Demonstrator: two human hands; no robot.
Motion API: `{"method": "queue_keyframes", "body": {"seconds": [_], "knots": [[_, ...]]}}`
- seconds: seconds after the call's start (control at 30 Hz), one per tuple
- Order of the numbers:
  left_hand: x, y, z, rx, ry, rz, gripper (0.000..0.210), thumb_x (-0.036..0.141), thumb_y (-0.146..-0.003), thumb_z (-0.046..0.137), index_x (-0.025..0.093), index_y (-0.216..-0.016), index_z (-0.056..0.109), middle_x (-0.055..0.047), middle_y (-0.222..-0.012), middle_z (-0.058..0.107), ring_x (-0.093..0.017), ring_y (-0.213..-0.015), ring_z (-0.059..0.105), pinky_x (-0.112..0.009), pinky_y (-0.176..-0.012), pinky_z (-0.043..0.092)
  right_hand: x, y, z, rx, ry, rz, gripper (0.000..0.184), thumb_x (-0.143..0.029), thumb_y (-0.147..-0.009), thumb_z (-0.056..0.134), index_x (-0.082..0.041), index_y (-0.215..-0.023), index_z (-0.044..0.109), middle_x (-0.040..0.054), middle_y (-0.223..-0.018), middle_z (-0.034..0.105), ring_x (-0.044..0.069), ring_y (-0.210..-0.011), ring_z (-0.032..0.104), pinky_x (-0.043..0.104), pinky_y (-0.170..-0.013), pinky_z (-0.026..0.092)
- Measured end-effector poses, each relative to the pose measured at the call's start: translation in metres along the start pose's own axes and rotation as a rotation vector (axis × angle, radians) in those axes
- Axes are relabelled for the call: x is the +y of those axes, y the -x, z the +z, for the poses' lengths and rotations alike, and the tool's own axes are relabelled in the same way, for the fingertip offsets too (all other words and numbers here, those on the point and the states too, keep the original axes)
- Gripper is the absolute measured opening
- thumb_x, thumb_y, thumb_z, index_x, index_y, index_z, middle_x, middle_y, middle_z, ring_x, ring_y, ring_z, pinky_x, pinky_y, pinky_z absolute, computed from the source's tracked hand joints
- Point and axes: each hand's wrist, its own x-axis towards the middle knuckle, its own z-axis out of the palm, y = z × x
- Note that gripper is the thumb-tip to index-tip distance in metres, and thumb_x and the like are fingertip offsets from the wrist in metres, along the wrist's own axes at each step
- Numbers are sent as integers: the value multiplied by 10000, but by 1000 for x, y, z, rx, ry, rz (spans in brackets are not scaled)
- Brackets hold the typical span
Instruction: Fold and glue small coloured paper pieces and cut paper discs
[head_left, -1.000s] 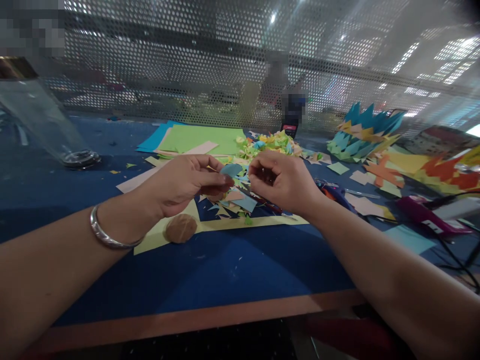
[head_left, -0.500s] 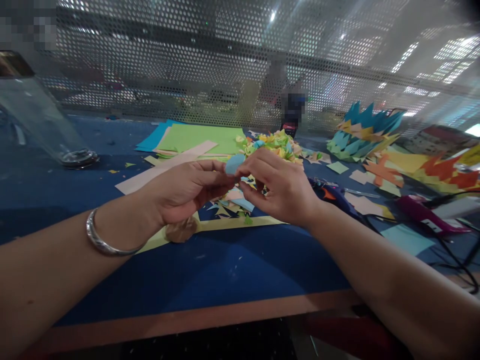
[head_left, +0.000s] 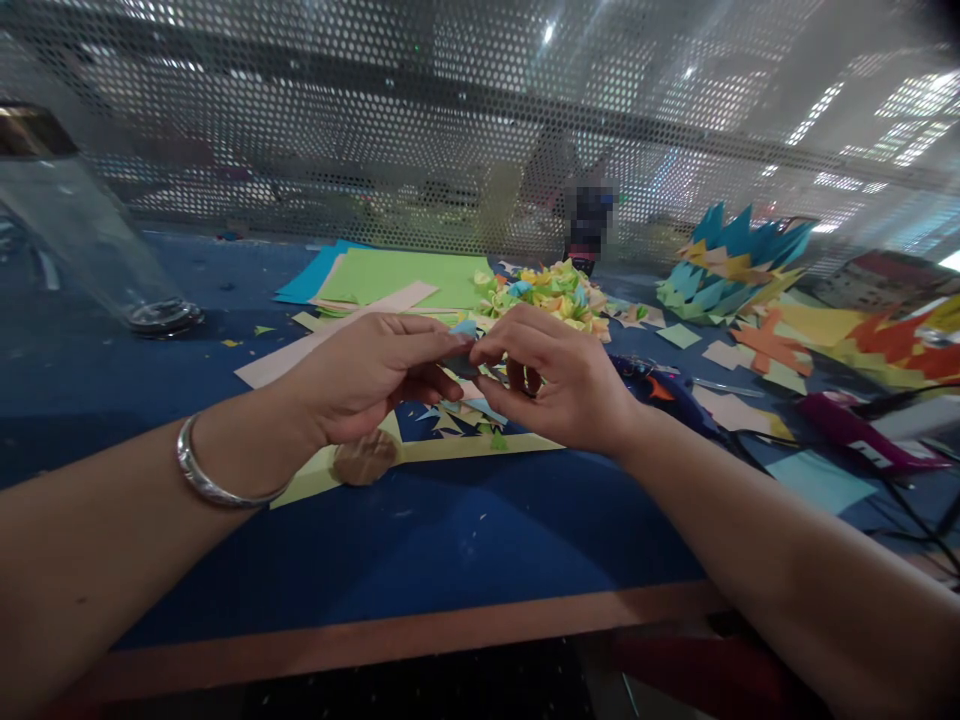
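Note:
Between my two hands is a small light-blue piece of paper (head_left: 465,328), mostly covered by the fingers. My left hand (head_left: 382,370), with a silver bangle on its wrist, pinches it from the left. The thumb and fingers of my right hand (head_left: 547,370) grip its right side. Under the hands lie paper scraps (head_left: 450,418) and a pale yellow paper strip (head_left: 465,448). A round brownish disc (head_left: 365,458) rests on the strip below my left hand. Just beyond my right hand is a heap of small folded paper flowers (head_left: 551,288).
Green paper sheets (head_left: 412,275) lie at the back beside a pale pink strip (head_left: 262,370). A glass bottle (head_left: 90,230) stands left. To the right are a dark blue glue gun (head_left: 664,390), a purple tool (head_left: 855,430) with cables, and zigzag-edged paper crowns (head_left: 731,265).
The blue paper showed as a flat rounded piece above the fingers; now only a small edge shows, turned down between them. My left thumb has moved over it.

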Motion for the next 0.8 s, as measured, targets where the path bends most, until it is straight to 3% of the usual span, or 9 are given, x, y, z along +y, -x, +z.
{"method": "queue_keyframes", "body": {"seconds": [0.17,0.53,0.8], "knots": [[1,5,5,-2,-89,73,71,249,-805,766,184,-791,743,-15,-683,720,-122,-563,683,-194,-531,486,0,0,1,19,-80,49,8,-166,-912,635,-172,-907,632,52,-901,601,123,-685,552,268,-608,473],[1,7,8,-7,-88,83,175,229,-891,634,184,-737,705,-27,-682,742,-178,-654,759,-226,-588,568,1,-2,0,73,-76,200,76,-218,-924,676,-175,-872,641,2,-804,586,87,-626,520,230,-553,427],[-3,6,5,-56,-127,153,76,256,-815,749,181,-826,737,-35,-787,776,-216,-788,785,-288,-737,631,3,-3,0,111,-135,255,156,-266,-904,717,-172,-830,618,-14,-782,584,67,-570,504,227,-515,406]]}}
